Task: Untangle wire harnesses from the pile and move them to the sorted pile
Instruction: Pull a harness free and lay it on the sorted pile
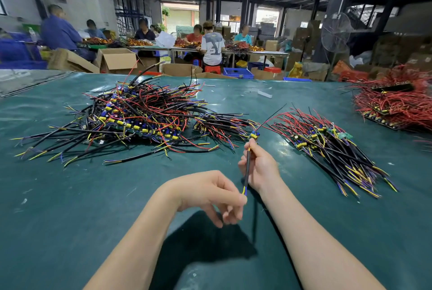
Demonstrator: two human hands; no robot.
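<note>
Green desk (70, 196) fills the view, and the tangled pile (131, 116) sprawls well off to the left of and beyond the left hand (210, 196). A smaller bunch (222, 126) lies just beyond both hands. The sorted pile (332, 147), wires lying parallel, sits just to the right of the right hand (259, 165). One wire harness (247, 165) is up between the two hands: right hand closed around its black sleeve, small board end at the fingertips, red lead pointing away; left hand pinches the yellow-and-blue tail, other fingers curled loose. Both forearms reach in from below, wrists lifted.
</note>
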